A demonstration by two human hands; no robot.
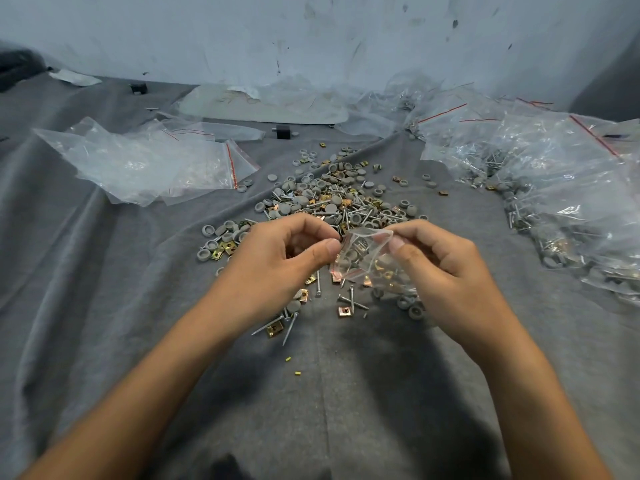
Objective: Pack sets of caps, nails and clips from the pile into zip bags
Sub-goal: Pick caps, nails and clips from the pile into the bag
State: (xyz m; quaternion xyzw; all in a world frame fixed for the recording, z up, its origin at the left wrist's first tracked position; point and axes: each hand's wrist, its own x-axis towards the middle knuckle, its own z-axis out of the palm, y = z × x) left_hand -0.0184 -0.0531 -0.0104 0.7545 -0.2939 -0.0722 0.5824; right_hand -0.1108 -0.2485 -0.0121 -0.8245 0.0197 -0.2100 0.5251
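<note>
A small clear zip bag [367, 261] with grey caps and brass clips inside hangs just above the grey cloth. My left hand [284, 261] pinches its left top edge between thumb and forefinger. My right hand [436, 261] pinches the right top edge the same way. Behind and under both hands spreads the pile [332, 199] of grey round caps, silver nails and brass clips. Loose nails [351, 299] and a clip [344, 311] lie just below the bag.
Empty zip bags with red seals [149, 161] lie at the left. A heap of filled bags [561, 188] covers the right side. More plastic sheets [263, 105] and a small black block [283, 132] sit by the wall. The grey cloth [104, 271] is wrinkled.
</note>
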